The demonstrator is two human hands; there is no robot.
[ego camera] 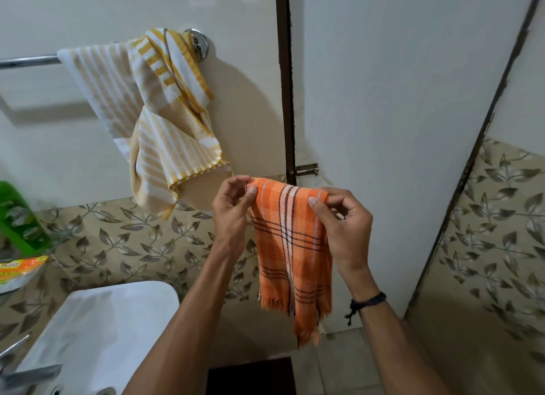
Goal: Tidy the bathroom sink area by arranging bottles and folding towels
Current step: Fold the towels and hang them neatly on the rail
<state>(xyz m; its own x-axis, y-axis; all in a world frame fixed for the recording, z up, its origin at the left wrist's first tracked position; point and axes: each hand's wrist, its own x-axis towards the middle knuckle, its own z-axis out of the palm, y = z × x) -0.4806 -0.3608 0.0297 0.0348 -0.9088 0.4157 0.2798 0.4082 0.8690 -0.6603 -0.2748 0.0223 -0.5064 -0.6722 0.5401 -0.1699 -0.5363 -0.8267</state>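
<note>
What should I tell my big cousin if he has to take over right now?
Left hand: pinching one top corner of the orange plaid cloth towel.
Right hand: pinching the other top corner; the towel hangs in the air, not yet fully folded.
Yellow-and-white striped towel: bunched untidily on the chrome wall rail.
Green plastic bottle: at the left edge, above the white sink.
Left: finish folding, straighten the striped towel, arrange bottles.
</note>
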